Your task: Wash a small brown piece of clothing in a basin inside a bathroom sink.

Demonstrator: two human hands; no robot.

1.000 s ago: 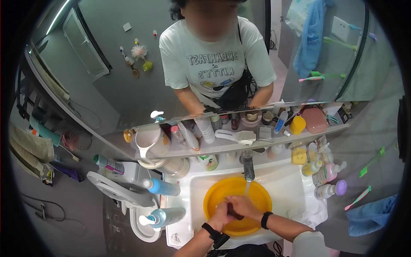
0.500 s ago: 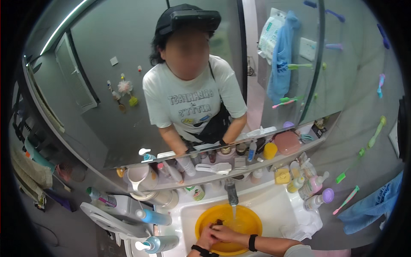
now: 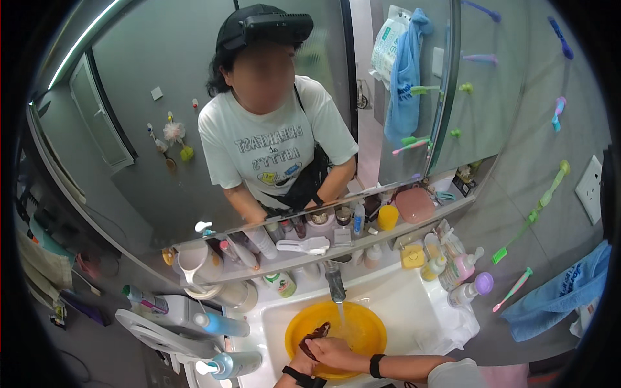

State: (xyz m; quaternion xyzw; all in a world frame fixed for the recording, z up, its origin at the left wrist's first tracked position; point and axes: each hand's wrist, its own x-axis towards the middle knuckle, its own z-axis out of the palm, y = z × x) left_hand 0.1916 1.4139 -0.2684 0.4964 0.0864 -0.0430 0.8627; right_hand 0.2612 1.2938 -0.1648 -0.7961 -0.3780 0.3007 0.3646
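Both hands are together over a yellow basin (image 3: 372,323) in the white sink, under a running tap (image 3: 335,284). A dark reddish-brown piece of wet cloth (image 3: 318,332) sticks out above my fingers; what kind of cloth it is cannot be made out. My left hand (image 3: 303,363) is closed round its lower end, partly covered by my right. Pressed against it, my right hand (image 3: 331,353) has its fingers wrapped over the same cloth. Water (image 3: 343,317) falls into the basin beyond my right hand. Each wrist wears a black band.
Pump bottles (image 3: 236,365) stand left of the sink, near a white toilet seat (image 3: 145,336). More bottles (image 3: 462,294) and a crumpled white plastic bag (image 3: 453,330) line the right rim. A mirror shelf (image 3: 294,262) with toiletries overhangs the tap. A blue towel (image 3: 556,297) hangs at right.
The head view has shifted, so the scene sits slightly further left. More of the dark cloth now shows above my hands, which stay pressed together.
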